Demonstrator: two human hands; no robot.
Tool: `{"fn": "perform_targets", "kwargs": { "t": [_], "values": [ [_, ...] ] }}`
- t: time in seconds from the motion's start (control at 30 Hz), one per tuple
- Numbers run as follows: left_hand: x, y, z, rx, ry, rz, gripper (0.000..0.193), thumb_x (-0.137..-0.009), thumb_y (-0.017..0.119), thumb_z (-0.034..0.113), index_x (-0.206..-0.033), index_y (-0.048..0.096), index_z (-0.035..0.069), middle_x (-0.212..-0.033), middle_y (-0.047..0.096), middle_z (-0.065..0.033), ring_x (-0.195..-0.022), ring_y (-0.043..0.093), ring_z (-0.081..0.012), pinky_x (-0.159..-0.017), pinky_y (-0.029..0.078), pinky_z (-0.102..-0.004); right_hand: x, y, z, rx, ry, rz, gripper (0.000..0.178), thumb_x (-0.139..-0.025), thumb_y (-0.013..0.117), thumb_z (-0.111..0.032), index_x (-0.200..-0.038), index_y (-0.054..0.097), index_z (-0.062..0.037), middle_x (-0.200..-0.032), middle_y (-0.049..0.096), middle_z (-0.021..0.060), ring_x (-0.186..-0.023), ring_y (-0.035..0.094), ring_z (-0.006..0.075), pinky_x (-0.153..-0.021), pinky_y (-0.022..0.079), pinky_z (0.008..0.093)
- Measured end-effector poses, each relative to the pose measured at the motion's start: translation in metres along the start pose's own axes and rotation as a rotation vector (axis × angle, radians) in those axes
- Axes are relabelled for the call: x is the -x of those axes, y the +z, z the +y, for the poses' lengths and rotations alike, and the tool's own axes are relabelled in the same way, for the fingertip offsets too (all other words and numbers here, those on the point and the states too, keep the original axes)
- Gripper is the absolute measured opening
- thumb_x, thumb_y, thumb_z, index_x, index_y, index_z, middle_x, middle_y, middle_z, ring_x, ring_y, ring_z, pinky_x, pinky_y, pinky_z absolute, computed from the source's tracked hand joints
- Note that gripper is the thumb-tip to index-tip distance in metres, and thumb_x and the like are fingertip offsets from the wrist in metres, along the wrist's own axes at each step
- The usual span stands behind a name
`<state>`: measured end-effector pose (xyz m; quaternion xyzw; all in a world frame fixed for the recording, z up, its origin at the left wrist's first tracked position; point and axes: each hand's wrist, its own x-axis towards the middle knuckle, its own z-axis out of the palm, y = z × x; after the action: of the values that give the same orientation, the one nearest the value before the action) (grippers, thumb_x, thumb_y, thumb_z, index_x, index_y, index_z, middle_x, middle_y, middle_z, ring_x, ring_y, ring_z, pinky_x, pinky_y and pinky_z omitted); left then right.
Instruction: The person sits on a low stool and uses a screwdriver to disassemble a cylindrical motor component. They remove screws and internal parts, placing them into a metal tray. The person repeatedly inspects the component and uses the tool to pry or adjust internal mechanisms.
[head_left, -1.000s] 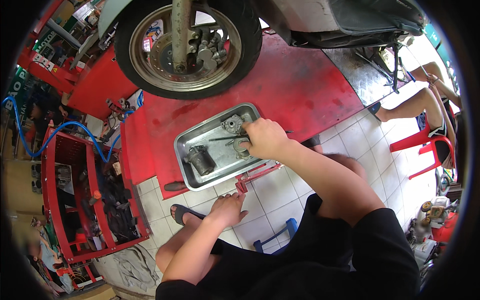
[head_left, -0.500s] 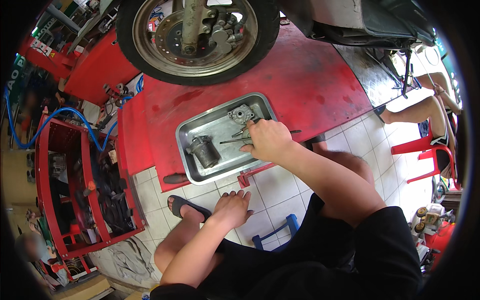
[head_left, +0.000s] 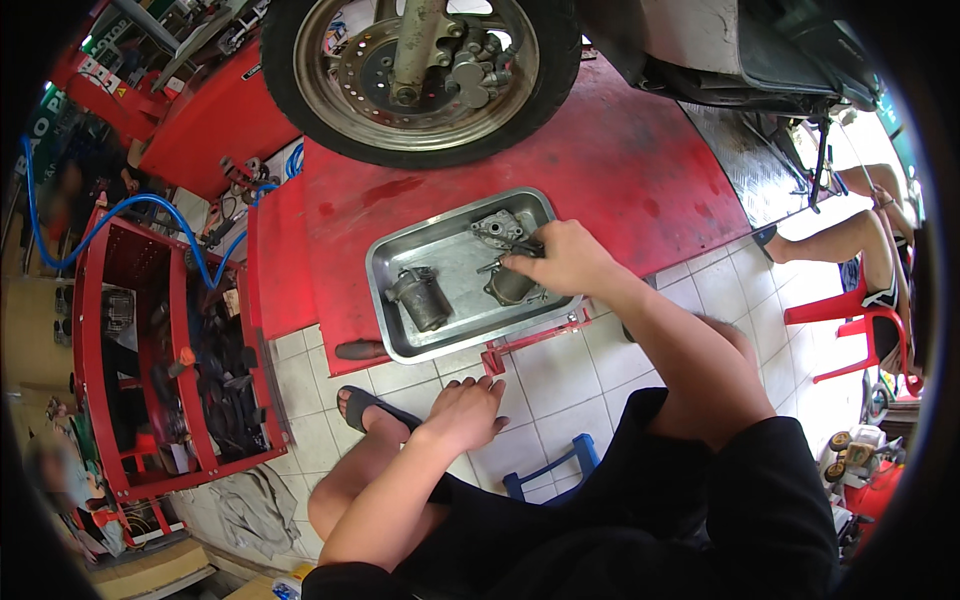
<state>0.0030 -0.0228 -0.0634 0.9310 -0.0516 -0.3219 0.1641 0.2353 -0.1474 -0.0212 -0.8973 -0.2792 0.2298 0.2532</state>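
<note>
Landmark: a shallow steel tray [head_left: 400, 262] lying on the red lift platform [head_left: 620, 170], close to the platform's near edge.
Right hand: the right hand [head_left: 565, 262] reaches over the tray's right side, fingers curled shut around a small dark tool [head_left: 525, 250] whose kind cannot be told; its tip meets the parts in the tray.
Left hand: the left hand [head_left: 468, 412] rests below the tray, off the platform, fingers spread flat on the person's own shin, gripping nothing.
In the tray: a dark cylindrical motor-like part [head_left: 420, 298] lies at the tray's left half; a grey cast metal housing [head_left: 497, 228] sits at the tray's far right corner, just beside the right hand; a rounded metal part [head_left: 510, 286] lies under the hand, partly hidden by it.
Beyond the tray: a scooter wheel [head_left: 420, 75] with brake disc and caliper stands on the platform, well apart from the tray.
Near side of the tray: a red bracket [head_left: 535, 335] sticks out of the platform edge just below the tray; white floor tiles [head_left: 560, 375] follow, then a sandalled foot [head_left: 370, 408] and a blue stool frame [head_left: 555, 470].
Left of the tray: a red tool cart [head_left: 130, 360] full of dark tools, with a blue hose [head_left: 150, 205] looping above it.
Right of the tray: another person's bare legs [head_left: 850, 235] beside a red plastic chair [head_left: 850, 320], well apart.
In the way: the right hand and forearm cover the tray's right rim and part of its contents.
</note>
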Motion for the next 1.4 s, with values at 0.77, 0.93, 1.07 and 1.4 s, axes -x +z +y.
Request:
{"fn": "perform_targets", "kwargs": {
  "t": [0.77,0.93,1.07,1.4],
  "values": [
    [-0.010,-0.047,-0.020,1.719,0.369,0.947,0.095,-0.084,0.078,0.030,-0.158,0.023,0.011,-0.153,0.037,-0.0140,-0.138,0.038,-0.0282,-0.115,0.031,-0.0446,0.061,0.081,-0.056,-1.649,0.155,-0.580,0.034,-0.098,0.064,-0.039,-0.084,0.054,-0.0102,-0.063,0.039,-0.0043,-0.043,0.027,0.0052,-0.041,0.019,0.0255],
    [0.013,-0.060,-0.034,1.613,0.304,1.165,0.054,-0.082,0.077,0.012,-0.131,0.054,0.004,-0.125,0.059,-0.0115,-0.119,0.055,-0.0235,-0.107,0.038,-0.0385,0.055,0.061,-0.062,-0.932,-0.170,-0.369,0.053,-0.097,0.059,-0.053,-0.104,0.068,-0.0014,-0.068,0.064,0.0066,-0.053,0.056,0.0187,-0.053,0.044,0.0370],
    [0.032,-0.086,-0.041,1.315,0.275,1.473,0.032,-0.079,0.077,0.002,-0.105,0.059,0.002,-0.109,0.064,-0.0118,-0.100,0.062,-0.0167,-0.092,0.048,-0.0320,0.031,0.045,-0.046,0.053,-0.503,0.075,0.031,-0.090,0.066,-0.031,-0.107,0.069,-0.0050,-0.084,0.072,0.0149,-0.072,0.070,0.0315,-0.063,0.055,0.0430],
    [0.058,-0.091,-0.043,0.658,0.178,1.432,0.035,-0.065,0.086,0.000,-0.093,0.064,0.003,-0.091,0.070,-0.0093,-0.086,0.066,-0.0197,-0.081,0.053,-0.0319,-0.018,0.079,-0.032,0.711,-0.281,0.024,0.028,-0.081,0.065,-0.010,-0.108,0.069,-0.0016,-0.136,0.057,0.0185,-0.086,0.074,0.0274,-0.068,0.060,0.0368]
  ]
}}
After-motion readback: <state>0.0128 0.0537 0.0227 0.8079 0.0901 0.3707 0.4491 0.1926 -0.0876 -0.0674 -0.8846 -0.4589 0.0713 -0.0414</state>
